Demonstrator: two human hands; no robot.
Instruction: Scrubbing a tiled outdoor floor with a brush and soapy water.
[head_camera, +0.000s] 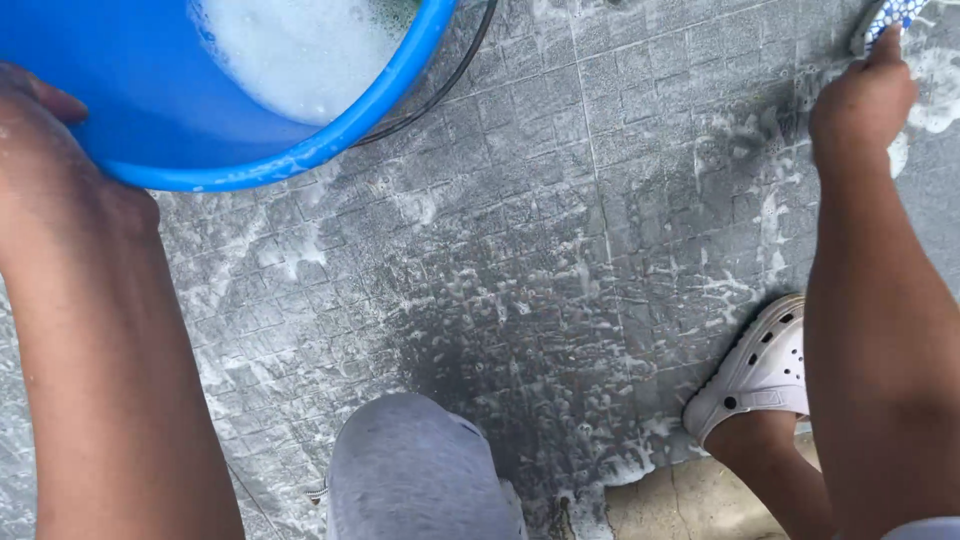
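Our left hand (45, 150) grips the blue bucket (150, 120) of suds, fingers wrapped on its wall. Our right hand (862, 100) presses a blue-and-white scrubber (893, 15), fingers closed on it, against the soapy floor (560, 260).

One blue bucket (150, 110) of suds, one white clog (755, 375), one blue-and-white patterned scrubber (893, 15), one black cord (440, 90), two hands: left (45, 170), right (860, 105), and one grey-clad knee (415, 470).
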